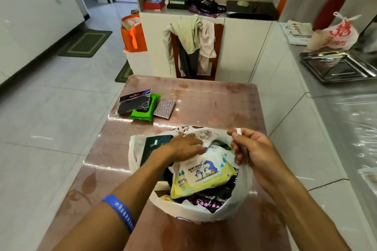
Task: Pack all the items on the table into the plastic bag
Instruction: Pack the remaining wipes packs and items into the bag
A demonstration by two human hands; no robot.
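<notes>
A white plastic bag (241, 189) stands open on the pink table (214, 104), close to me. Inside lie a yellow baby wipes pack (202, 175) with penguins, a dark green flat item (155, 144) and dark packets. My left hand (183, 145) reaches into the bag, palm down, fingers resting on a white packet (206, 135) at the far side. My right hand (247, 149) pinches the bag's right rim and handle, holding it up. On the table's far left lie a black packaged item (132, 105), a green pack (145, 111) and a patterned pouch (164, 108).
A wooden chair (195, 51) draped with clothes stands behind the table. A white counter runs along the right with a metal tray (336, 67) and a tied plastic bag (340, 34). An orange bag (133, 34) sits on a white box to the left.
</notes>
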